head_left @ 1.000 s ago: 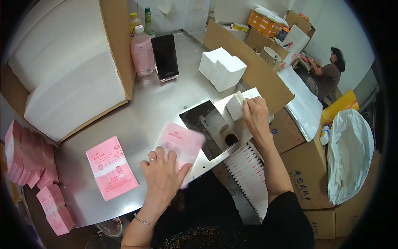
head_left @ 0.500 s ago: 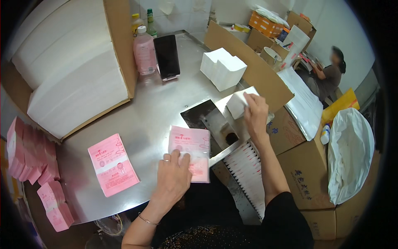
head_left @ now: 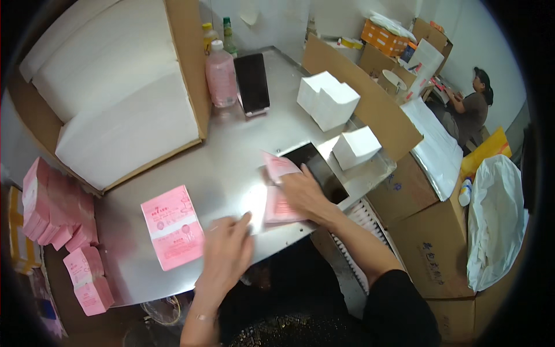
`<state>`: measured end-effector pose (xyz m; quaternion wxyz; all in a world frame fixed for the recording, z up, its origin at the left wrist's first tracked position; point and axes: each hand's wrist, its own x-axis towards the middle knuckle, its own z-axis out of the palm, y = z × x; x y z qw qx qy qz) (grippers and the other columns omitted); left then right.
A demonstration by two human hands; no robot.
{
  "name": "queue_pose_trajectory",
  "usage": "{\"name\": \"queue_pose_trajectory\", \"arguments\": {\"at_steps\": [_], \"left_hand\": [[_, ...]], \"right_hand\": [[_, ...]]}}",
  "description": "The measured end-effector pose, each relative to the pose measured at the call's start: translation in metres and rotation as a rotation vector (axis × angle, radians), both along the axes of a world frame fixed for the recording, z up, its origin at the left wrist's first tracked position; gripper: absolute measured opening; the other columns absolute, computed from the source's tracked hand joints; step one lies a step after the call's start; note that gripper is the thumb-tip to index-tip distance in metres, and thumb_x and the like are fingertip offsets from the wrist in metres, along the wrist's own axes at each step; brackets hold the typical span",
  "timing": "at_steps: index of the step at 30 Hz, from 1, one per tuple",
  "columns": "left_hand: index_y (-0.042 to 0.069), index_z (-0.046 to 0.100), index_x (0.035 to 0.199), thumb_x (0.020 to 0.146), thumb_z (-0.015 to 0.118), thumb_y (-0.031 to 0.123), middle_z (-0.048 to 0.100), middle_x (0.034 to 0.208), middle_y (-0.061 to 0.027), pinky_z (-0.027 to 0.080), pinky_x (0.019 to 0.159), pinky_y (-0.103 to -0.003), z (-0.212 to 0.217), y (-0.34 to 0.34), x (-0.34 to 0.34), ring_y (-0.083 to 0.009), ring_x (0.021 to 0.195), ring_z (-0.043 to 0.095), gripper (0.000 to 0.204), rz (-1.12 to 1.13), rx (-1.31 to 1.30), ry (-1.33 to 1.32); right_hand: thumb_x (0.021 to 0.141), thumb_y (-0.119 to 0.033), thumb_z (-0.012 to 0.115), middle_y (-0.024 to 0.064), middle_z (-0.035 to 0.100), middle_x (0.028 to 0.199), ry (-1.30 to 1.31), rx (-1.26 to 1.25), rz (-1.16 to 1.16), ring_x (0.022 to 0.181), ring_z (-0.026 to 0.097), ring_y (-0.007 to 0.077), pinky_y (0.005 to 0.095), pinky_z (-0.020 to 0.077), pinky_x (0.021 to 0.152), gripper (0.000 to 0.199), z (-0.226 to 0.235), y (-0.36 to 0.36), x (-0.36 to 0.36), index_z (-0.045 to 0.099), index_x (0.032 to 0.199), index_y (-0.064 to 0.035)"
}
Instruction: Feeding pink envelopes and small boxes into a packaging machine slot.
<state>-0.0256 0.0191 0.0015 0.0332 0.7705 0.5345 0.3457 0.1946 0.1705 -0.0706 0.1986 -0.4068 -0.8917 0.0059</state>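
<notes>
My right hand (head_left: 303, 194) reaches across a pink printed wrapper (head_left: 280, 209) near the table's front edge. Its fingers are closed on the wrapper, whose far part is bent up off the metal surface. Some fingertips are hidden behind the raised part. Just left of the wrapper is my left hand (head_left: 226, 251), smeared by motion and apart from it; its grip does not show clearly. Flat on the table farther left lies a stack of pink wrappers (head_left: 172, 228) with a pale band across the middle. A white block of folded tissues (head_left: 356, 147) stands beyond a dark rectangular opening (head_left: 318, 168).
Pink bundles (head_left: 58, 202) are piled at the far left. A carton of white tissues (head_left: 133, 115) stands behind. Another tissue block (head_left: 328, 99), a bottle of pink liquid (head_left: 221, 75) and a phone on a stand (head_left: 252, 84) sit farther back. Someone (head_left: 471, 107) sits at the back right.
My right hand has let go of the white tissue block and come left onto the pink wrapper, which is now bent up. My left hand has come off it. The view has shifted slightly.
</notes>
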Motion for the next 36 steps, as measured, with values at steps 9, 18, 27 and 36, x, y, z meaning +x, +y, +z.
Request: {"name": "queue_pose_trajectory", "arguments": {"at_steps": [9,18,27,36], "left_hand": [[0.002,0.062,0.114,0.081,0.057,-0.001,0.056,0.124,-0.0178,0.039,0.101,-0.05,-0.031,-0.03,-0.055,-0.0365,0.116,0.053,0.034,0.613,-0.095,0.272],[0.006,0.062,0.103,0.09,0.059,0.004,0.058,0.096,-0.0144,0.034,0.096,-0.046,-0.021,-0.022,-0.07,-0.0321,0.099,0.054,0.014,0.665,-0.098,0.194],[0.001,0.057,0.093,0.079,0.065,0.004,0.052,0.096,-0.0209,0.045,0.08,-0.051,-0.008,-0.004,0.028,-0.0384,0.092,0.052,0.016,-0.06,-0.152,-0.043],[0.001,0.054,0.131,0.064,0.082,0.036,0.036,0.152,-0.0284,0.039,0.091,-0.049,-0.028,0.013,0.039,-0.0452,0.137,0.04,0.081,0.104,-0.087,0.123]], "right_hand": [[0.087,-0.013,0.063,0.0158,0.069,0.087,0.149,0.206,-0.271,0.085,0.068,0.0361,0.044,0.05,0.075,0.014,0.07,-0.031,0.047,0.067,0.098,-0.0044],[0.091,-0.018,0.062,0.0134,0.059,0.087,-0.017,0.438,-0.579,0.088,0.057,0.0307,0.0449,0.0427,0.078,0.018,0.069,0.014,0.108,0.068,0.086,-0.0024],[0.08,-0.001,0.061,0.0183,0.064,0.102,0.197,0.504,-0.492,0.095,0.06,0.0356,0.0476,0.0473,0.081,0.029,0.067,0.016,0.119,0.068,0.109,0.001],[0.081,-0.018,0.062,0.0128,0.06,0.092,0.128,0.282,0.247,0.093,0.065,0.0283,0.067,0.034,0.11,0.032,0.029,-0.086,-0.008,0.065,0.108,0.0003]]}}
